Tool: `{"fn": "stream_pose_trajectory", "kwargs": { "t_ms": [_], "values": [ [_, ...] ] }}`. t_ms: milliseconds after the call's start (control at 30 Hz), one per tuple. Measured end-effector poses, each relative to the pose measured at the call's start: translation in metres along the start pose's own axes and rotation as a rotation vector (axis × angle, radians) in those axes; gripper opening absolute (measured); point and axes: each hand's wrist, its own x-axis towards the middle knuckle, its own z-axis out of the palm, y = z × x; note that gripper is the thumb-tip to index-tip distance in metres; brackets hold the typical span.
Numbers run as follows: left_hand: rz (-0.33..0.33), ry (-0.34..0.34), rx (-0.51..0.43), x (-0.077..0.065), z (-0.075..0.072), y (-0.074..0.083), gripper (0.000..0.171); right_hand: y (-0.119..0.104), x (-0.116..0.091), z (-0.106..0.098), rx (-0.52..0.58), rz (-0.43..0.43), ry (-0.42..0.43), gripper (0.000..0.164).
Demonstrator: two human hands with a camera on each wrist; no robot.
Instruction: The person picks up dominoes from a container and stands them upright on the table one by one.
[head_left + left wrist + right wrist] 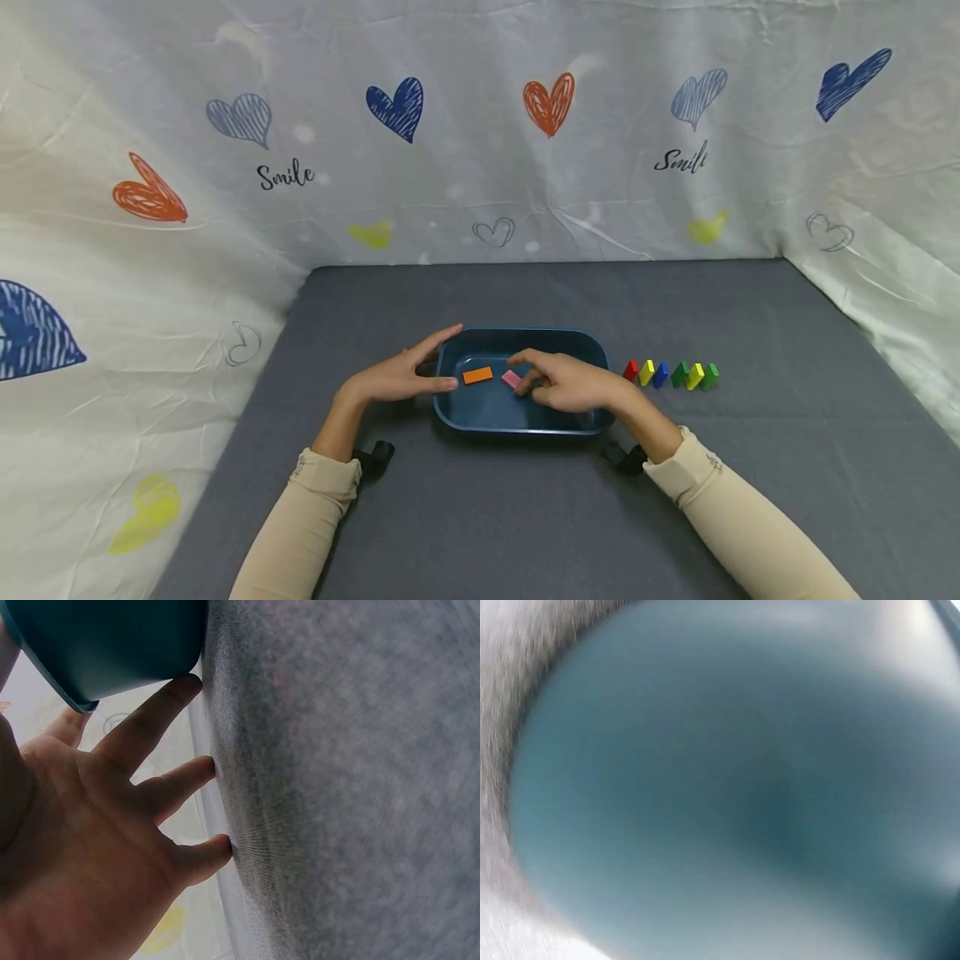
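A dark teal tray (525,429) stands on the grey cloth, with an orange block (477,375) and a pink block (512,379) inside it. My left hand (401,375) is at the tray's left end, fingers spread, thumb over the rim and index finger at the far corner. In the left wrist view, a straight finger of that hand (82,817) reaches the tray's outer wall (112,645). Over the tray, my right hand (566,383) has its thumb right at the pink block and its index finger stretched above it. The tray's wall (705,780) fills the right wrist view, hiding that hand.
Right of the tray, a row of small upright blocks, red (631,370), yellow (647,372), blue (661,375) and green (679,374) among them, stands on the grey cloth (495,517). A white curtain (465,183) printed with hearts hangs behind the table and along its sides.
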Motion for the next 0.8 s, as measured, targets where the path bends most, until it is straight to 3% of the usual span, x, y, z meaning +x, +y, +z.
{"fn": "stream_pose_trajectory", "kwargs": {
  "t_ms": [167, 333, 467, 633, 800],
  "values": [
    [-0.016, 0.000, -0.001, 0.000, 0.000, -0.001, 0.090, 0.002, -0.002, -0.005, -0.006, 0.001, 0.025, 0.054],
    [0.005, 0.002, 0.001, 0.001, 0.000, -0.001, 0.091, 0.003, -0.001, -0.004, 0.031, -0.010, -0.040, 0.058],
    [0.004, 0.001, -0.004, 0.002, 0.000, 0.000, 0.091, 0.004, -0.004, -0.007, -0.015, 0.018, -0.050, 0.059],
    [-0.018, 0.006, -0.001, 0.001, 0.000, 0.001, 0.091, 0.007, -0.007, -0.011, -0.057, 0.007, 0.050, 0.055],
    [-0.027, 0.011, -0.008, 0.001, 0.001, 0.000, 0.091, 0.011, -0.002, -0.009, -0.052, -0.062, 0.219, 0.048]
  ]
}}
